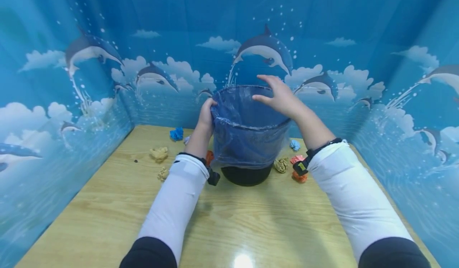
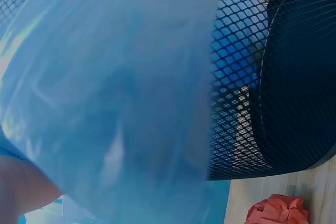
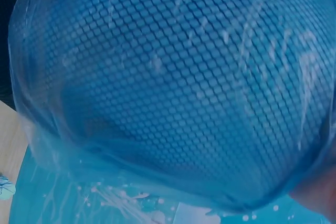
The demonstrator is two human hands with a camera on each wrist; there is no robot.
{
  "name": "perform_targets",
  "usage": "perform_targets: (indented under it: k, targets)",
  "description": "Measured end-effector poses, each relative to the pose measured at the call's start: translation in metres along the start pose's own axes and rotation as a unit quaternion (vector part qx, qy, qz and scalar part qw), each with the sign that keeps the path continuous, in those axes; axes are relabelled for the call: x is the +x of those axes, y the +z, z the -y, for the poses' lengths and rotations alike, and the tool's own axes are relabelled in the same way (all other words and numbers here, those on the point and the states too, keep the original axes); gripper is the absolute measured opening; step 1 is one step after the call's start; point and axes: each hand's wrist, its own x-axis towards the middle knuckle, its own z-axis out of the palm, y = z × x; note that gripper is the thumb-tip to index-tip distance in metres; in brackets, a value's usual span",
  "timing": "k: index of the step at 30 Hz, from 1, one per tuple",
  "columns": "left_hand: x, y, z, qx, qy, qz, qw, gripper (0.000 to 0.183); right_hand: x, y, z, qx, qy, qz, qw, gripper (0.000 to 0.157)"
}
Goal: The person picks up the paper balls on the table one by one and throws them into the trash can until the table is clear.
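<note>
A black mesh wastebasket [image 1: 246, 177] stands mid-table, tilted a little, its dark base showing below a translucent blue plastic bag [image 1: 247, 146]. The bag lines the inside and folds over the rim, hanging down the outer wall. At the left of the rim, my left hand [image 1: 206, 114] grips the bag and edge, fingers behind. My right hand [image 1: 280, 96] is over the right side of the opening, thumb and fingers spread apart. Mesh shows through the bag [image 3: 173, 66] in the right wrist view. Bare mesh of the wastebasket [image 2: 236, 124] appears beside the bag's loose edge in the left wrist view.
Crumpled paper balls lie around the wastebasket on the wooden table [image 1: 229, 228]: blue [image 1: 176, 134] and yellow [image 1: 159, 154] at left, olive [image 1: 281, 165], orange [image 1: 299, 177] and light blue [image 1: 295, 145] at right. A dolphin-printed curtain [image 1: 179, 29] encloses the back and sides.
</note>
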Motion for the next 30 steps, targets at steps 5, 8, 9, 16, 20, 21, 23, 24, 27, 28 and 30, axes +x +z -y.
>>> perform_targets:
  k: [5, 8, 9, 16, 20, 21, 23, 24, 27, 28, 30]
  targets:
    - [0.0, -0.001, 0.0, -0.005, 0.006, 0.007, 0.9999, 0.01, -0.007, -0.009, -0.009, -0.003, 0.016, -0.001, 1.0, 0.079]
    - [-0.001, -0.002, 0.0, -0.002, 0.007, 0.008, 0.9999, 0.01, -0.011, -0.015, -0.015, -0.004, 0.025, 0.003, 1.0, 0.08]
    - [-0.001, -0.002, 0.0, -0.001, 0.007, 0.007, 0.9999, 0.01, -0.012, -0.016, -0.017, -0.004, 0.027, 0.003, 1.0, 0.08]
    - [0.0, -0.001, -0.001, -0.007, 0.01, 0.004, 0.9999, 0.018, -0.025, -0.027, -0.032, -0.027, 0.056, 0.008, 0.998, 0.081]
    - [0.0, -0.001, -0.001, -0.011, 0.009, 0.007, 0.9999, 0.019, -0.034, -0.032, -0.042, -0.062, 0.061, 0.007, 0.996, 0.08]
    - [0.001, -0.002, -0.001, -0.01, 0.009, 0.007, 0.9999, 0.018, -0.037, -0.032, -0.045, -0.07, 0.061, 0.005, 0.996, 0.08]
    - [0.001, -0.002, -0.001, -0.008, 0.009, 0.009, 0.9999, 0.018, -0.042, -0.033, -0.051, -0.081, 0.064, -0.002, 0.995, 0.079]
    - [0.001, -0.002, -0.001, -0.007, 0.01, 0.009, 0.9999, 0.018, -0.045, -0.033, -0.054, -0.085, 0.066, -0.007, 0.994, 0.079]
    - [0.002, -0.003, 0.0, 0.0, 0.011, 0.009, 0.9999, 0.019, -0.053, -0.032, -0.064, -0.09, 0.07, -0.021, 0.993, 0.079]
    - [0.002, -0.003, 0.0, 0.003, 0.011, 0.009, 0.9999, 0.019, -0.056, -0.031, -0.067, -0.09, 0.068, -0.024, 0.993, 0.079]
    - [0.002, -0.004, 0.0, 0.008, 0.011, 0.008, 0.9999, 0.019, -0.063, -0.03, -0.074, -0.09, 0.062, -0.025, 0.994, 0.079]
